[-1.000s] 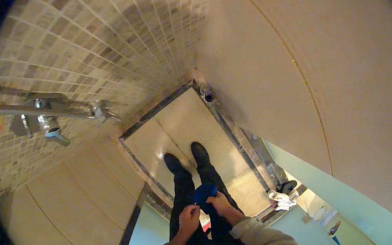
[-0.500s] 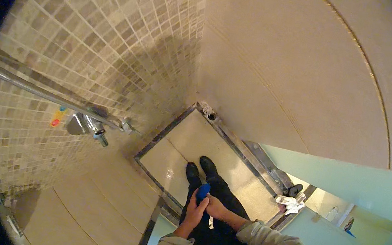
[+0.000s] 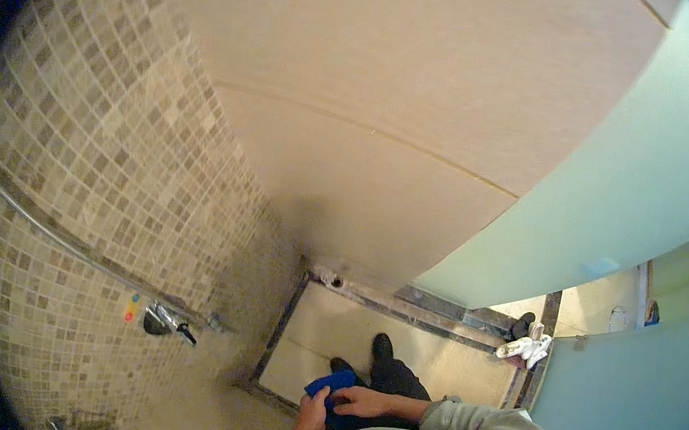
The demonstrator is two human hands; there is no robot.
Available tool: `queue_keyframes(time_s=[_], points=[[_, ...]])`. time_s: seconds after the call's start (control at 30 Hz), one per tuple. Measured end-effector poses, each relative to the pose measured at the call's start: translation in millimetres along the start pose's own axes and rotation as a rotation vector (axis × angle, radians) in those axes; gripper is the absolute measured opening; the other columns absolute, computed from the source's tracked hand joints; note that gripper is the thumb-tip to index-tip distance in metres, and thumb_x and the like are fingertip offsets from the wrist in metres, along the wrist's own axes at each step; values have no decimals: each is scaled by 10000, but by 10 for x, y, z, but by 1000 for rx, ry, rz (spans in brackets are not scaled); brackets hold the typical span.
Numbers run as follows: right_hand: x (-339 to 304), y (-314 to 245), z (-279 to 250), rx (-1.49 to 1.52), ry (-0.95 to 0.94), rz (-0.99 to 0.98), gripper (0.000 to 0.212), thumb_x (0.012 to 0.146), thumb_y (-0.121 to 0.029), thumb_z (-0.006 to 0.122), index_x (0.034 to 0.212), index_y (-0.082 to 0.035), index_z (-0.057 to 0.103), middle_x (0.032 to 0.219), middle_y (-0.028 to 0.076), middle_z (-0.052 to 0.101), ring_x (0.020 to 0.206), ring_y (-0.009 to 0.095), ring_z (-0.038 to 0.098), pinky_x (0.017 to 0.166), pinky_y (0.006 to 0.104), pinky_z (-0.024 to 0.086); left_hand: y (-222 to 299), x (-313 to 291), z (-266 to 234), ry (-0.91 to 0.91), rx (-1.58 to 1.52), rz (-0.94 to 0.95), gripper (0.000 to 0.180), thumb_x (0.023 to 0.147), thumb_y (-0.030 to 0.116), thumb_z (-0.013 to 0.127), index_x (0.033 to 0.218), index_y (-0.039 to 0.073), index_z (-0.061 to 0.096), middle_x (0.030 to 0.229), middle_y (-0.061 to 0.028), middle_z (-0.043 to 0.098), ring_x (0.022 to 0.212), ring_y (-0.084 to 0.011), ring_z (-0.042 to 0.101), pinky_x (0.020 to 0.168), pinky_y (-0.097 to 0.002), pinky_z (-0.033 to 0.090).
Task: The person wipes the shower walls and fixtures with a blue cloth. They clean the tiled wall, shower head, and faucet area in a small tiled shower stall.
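Observation:
A blue piece of cloth (image 3: 331, 382), seemingly folded, is held in front of my body, above my dark trouser legs. My left hand (image 3: 311, 413) grips its near left edge, thumb up against it. On its right side my right hand (image 3: 358, 401) is closed at the cloth, the fingertips partly hidden. Below the cloth, my black shoes (image 3: 382, 347) stand on the pale floor (image 3: 314, 319) of a shower stall.
At left, a mosaic-tiled wall (image 3: 112, 144) carries a chrome shower mixer (image 3: 162, 320) and a metal rail (image 3: 57, 240). A frosted glass panel (image 3: 568, 217) stands at right. Crumpled white fabric (image 3: 524, 347) lies beside a dark shoe (image 3: 523, 325) near the dark stone threshold (image 3: 426, 320).
My view has swung toward the right-hand wall and glass. The blue cloth, bunched small between my hands before, now shows as a wider piece, with my hands farther apart.

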State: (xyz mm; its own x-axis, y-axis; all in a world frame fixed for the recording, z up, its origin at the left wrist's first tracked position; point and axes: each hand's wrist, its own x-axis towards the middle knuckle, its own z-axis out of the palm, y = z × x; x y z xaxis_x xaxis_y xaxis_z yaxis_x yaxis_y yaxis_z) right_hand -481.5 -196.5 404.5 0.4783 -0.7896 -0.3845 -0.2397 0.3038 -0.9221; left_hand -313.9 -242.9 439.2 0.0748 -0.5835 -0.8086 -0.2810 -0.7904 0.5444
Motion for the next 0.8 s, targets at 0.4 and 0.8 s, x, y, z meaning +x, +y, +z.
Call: queue_keyframes(time_s=[0.4,0.8], points=[[-961,-145,-842,307,386,178,431,1036,-304,609,1353,-12,597,1149,112,708,1076,181,651,947,330,523,983,-482,619,-3,-7,461,304,1007,279,660,1010,-22,705,932,-58,689,787,-195,624,714,-371,500],[-1892,-1537,-1774,117,870,-641,599,954,-215,739,1444,-4,467,1332,155,556,1143,221,598,949,358,515,2381,-1551,1582,-512,-15,1047,294,1054,176,606,1244,-41,663,1074,-11,698,954,-81,608,850,-266,511]])
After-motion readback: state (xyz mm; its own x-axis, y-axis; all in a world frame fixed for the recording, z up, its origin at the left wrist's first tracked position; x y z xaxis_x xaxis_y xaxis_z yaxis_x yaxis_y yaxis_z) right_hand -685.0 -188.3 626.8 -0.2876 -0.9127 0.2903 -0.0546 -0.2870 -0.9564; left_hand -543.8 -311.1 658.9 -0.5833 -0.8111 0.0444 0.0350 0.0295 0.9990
